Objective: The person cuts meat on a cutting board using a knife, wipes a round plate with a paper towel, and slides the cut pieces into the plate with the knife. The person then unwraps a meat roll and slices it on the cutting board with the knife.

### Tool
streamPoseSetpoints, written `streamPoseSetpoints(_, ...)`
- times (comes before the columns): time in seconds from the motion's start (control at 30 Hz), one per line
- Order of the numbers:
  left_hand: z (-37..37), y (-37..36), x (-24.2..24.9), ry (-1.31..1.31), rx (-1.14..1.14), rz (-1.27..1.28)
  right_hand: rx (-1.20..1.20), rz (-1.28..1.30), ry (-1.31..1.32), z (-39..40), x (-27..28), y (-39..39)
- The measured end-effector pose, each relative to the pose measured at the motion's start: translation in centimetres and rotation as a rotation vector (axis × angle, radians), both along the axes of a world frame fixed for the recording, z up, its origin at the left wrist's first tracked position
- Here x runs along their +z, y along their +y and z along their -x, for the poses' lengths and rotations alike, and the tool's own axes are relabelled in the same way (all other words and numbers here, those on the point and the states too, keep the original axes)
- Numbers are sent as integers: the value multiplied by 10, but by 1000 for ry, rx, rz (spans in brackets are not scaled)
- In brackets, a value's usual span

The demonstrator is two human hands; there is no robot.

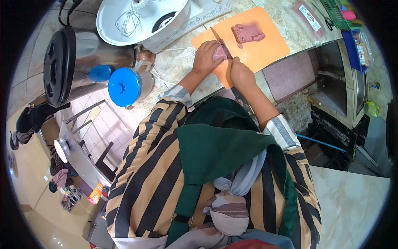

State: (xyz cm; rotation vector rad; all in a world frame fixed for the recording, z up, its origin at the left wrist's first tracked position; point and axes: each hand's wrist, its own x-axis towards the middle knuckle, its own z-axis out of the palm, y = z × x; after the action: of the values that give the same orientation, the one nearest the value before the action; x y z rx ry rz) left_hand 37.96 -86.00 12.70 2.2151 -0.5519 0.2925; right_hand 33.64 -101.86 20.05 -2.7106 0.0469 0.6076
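Note:
On an orange cutting board [269, 50], my left hand [205, 58] presses down with its fingers curled over a block of pink meat [220, 52]. My right hand [242, 74] is closed round the handle of a knife [215, 35]. The blade lies along the right side of the block, pointing away from me, and its handle is mostly hidden in my fist. Farther right on the same board is a group of cut meat pieces [248, 33], laid close together, with a blurred patch over part of it.
A wide white bowl with a whisk [128, 24] stands at the back left. Nearer are a blue-lidded jug [124, 87] and a large steel container with a black lid [62, 66]. At the back right lie a clear meat packet [306, 18], scissors [328, 23] and a green basket [335, 12].

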Motion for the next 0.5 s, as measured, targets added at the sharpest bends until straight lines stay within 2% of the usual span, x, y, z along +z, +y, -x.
streamPoseSetpoints(0.13,-1,0,-1,-4,-5,-7,6,-16,-3,3,3,-2)
streamPoseSetpoints(0.3,1,0,-2,18,-2,7,-13,-45,-32,2,-26,1)
streamPoseSetpoints(0.5,0,0,-4,-25,-1,-34,-6,-70,-55,13,-31,-7)
